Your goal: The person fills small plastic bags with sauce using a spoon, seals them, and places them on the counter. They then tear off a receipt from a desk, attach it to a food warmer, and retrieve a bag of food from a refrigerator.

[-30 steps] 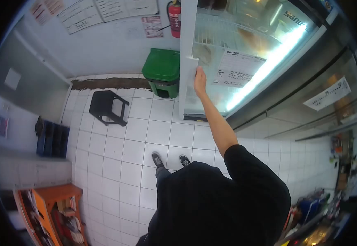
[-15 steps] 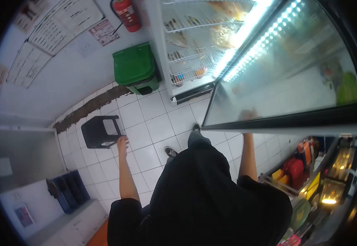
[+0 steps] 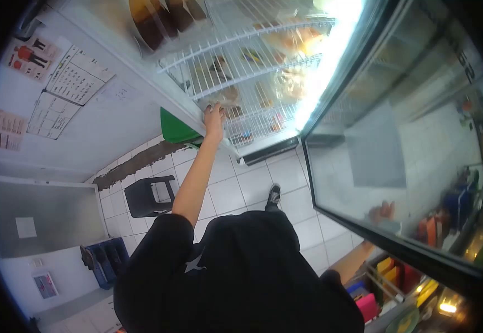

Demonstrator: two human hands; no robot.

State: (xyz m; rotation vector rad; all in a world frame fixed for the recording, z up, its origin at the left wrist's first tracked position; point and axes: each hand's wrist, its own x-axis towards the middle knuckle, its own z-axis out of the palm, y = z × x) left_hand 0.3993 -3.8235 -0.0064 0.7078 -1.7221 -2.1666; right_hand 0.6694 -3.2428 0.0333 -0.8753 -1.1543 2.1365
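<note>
My left hand [image 3: 214,117] reaches to the left side of the open display fridge, fingers extended at the edge of a wire shelf [image 3: 241,83]. Right at its fingertips lies a clear plastic bag [image 3: 228,97] with brownish contents. My right hand [image 3: 383,212] shows blurred through the glass of the fridge door [image 3: 374,139], its fingers at the door's free edge. The dark door frame [image 3: 396,238] crosses my right wrist and hides part of it. The door stands wide open to the right.
Dark-filled bags [image 3: 152,25] sit on an upper shelf. A green bin [image 3: 177,126] is left of the fridge, and a black stool [image 3: 141,197] stands on the tiled floor. At lower right is a counter with a red container [image 3: 368,307] and lit glass items [image 3: 448,307].
The door has swung wider to the right, with my right hand moving along at its edge. My left hand has risen from near the stool to the fridge shelf. The view is closer to the fridge.
</note>
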